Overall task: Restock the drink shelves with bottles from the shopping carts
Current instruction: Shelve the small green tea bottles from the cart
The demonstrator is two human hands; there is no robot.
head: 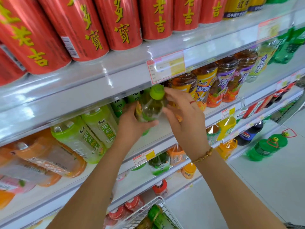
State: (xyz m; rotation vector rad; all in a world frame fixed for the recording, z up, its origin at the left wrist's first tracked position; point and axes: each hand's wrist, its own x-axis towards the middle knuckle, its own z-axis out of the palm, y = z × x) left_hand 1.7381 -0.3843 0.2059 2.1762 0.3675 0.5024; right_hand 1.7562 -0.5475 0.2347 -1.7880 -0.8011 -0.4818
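Note:
A clear bottle with a green cap (151, 105) is held at the front of the second shelf (165, 128), in the gap between the pale green tea bottles (92, 129) and the orange-labelled tea bottles (204, 85). My left hand (132, 124) is wrapped around its lower body from the left. My right hand (184, 116) is beside it on the right, fingers spread, fingertips touching near the cap and shoulder. A white wire cart (148, 214) at the bottom holds a green-labelled bottle (158, 215).
Red cans (115, 22) fill the top shelf. Price tags (166, 68) hang on the shelf edges. Orange drink bottles (44, 161) lie at the left. Lower shelves hold orange, green and red bottles. Large green bottles (267, 146) stand on the floor at the right.

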